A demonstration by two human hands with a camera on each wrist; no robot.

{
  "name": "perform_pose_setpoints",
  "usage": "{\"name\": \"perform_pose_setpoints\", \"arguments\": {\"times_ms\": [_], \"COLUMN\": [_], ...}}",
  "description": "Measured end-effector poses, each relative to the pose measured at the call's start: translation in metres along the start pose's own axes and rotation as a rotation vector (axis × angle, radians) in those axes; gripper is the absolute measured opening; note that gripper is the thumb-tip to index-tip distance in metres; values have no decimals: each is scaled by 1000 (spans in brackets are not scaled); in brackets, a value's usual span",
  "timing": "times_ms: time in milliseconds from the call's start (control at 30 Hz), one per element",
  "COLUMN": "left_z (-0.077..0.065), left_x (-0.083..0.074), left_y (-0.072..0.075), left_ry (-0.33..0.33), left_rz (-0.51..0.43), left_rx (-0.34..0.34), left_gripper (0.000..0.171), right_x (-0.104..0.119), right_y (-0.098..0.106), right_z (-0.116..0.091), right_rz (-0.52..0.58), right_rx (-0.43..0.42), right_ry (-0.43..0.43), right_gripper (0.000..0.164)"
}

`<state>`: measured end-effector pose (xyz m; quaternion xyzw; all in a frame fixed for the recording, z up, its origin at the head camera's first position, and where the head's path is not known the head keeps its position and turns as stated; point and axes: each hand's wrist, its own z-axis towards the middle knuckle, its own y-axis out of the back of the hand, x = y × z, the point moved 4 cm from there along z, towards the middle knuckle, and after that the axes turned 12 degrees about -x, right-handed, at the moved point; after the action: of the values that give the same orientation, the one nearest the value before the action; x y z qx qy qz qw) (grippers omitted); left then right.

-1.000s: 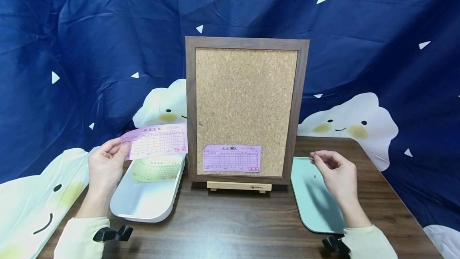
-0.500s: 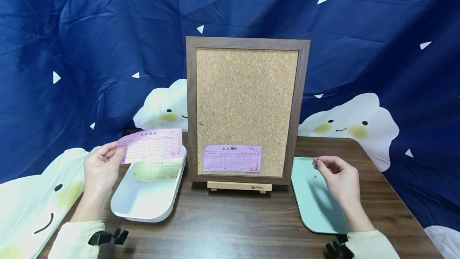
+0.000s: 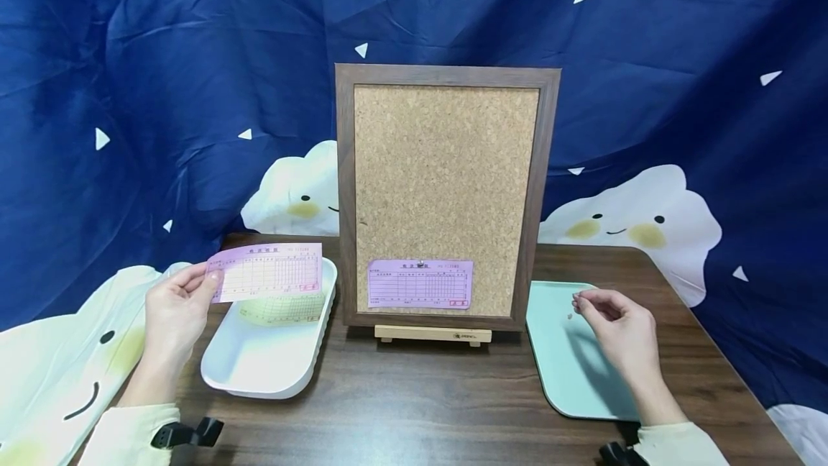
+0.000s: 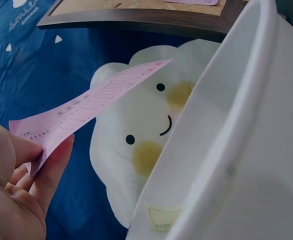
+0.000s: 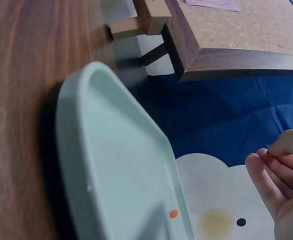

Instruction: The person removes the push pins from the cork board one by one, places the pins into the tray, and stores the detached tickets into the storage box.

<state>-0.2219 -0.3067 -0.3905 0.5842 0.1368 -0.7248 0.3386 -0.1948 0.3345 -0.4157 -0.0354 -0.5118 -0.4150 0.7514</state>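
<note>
My left hand pinches a pink receipt slip by its left end, thumb in front. The slip hangs over the far end of a white bin, where a yellow-green slip lies. Over the mint tray, my right hand has thumb and fingertips together; a tiny push pin just shows between them in the right wrist view, mostly hidden. Between the hands stands a framed corkboard. Near its bottom, another pink slip is fixed by a dark pin at the top edge.
A wooden easel props the corkboard on the brown table. One small orange piece lies in the mint tray. Behind everything hangs a blue curtain with cloud prints.
My left hand and its pink slip have moved down and slightly left, closer over the bin. My right hand has drifted right and a little down, fingers still pinched.
</note>
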Motion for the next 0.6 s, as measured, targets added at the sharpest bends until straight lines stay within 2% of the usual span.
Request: {"name": "perform_pose_setpoints", "arguments": {"times_ms": [433, 600], "left_z": [0, -3], "left_x": [15, 21], "left_y": [8, 5], "left_ry": [28, 17], "left_rz": [134, 221], "left_rx": [44, 121], "left_gripper": [37, 39], "right_x": [-12, -16], "right_y": [5, 6], "right_z": [-1, -3], "right_rz": [-80, -121], "right_rx": [14, 15], "right_ry": [38, 54], "right_gripper": [11, 7]}}
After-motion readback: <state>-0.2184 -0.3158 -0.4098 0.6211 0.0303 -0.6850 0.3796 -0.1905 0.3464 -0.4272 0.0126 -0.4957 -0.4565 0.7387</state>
